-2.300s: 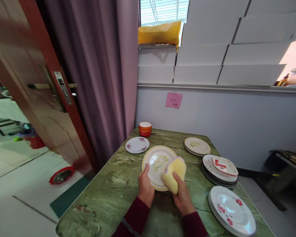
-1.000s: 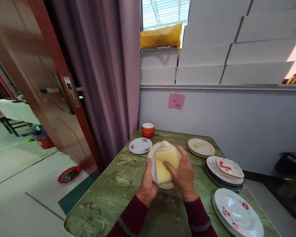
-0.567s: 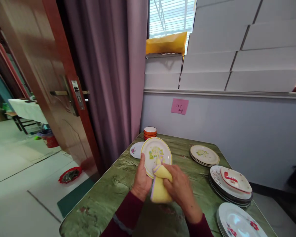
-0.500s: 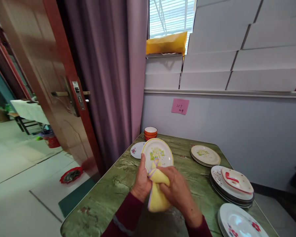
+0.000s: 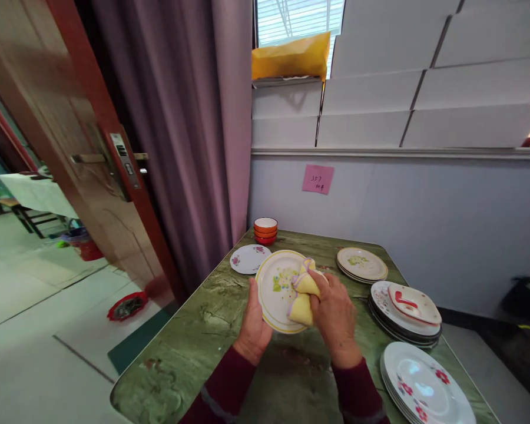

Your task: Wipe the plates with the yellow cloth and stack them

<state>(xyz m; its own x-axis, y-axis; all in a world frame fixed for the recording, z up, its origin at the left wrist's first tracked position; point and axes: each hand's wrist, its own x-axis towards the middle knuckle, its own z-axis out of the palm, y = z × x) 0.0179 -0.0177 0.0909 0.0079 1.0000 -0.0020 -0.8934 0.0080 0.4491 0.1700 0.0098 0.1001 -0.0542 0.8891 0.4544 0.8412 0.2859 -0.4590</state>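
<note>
A green, streaked tabletop (image 5: 194,353) is set against a pale wall (image 5: 380,200). A yellow cloth (image 5: 301,310) is pinched in the right hand's (image 5: 335,318) fingers and pressed to a yellow-rimmed plate (image 5: 276,299), held tilted above the tabletop by the left hand (image 5: 252,327), its fingers partly hidden. Wiping seems under way, unfinished. Whether the floral plate (image 5: 249,259) beyond or the stacked plates (image 5: 362,263) have been wiped cannot be told.

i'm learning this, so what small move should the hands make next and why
Probably slide the soft yellow cloth with purple edging leftward across the round cream plate with a yellow rim: the right hand holds it over the plate's right side, the left hand supports the opposite edge, and the left part lies uncovered.
</note>
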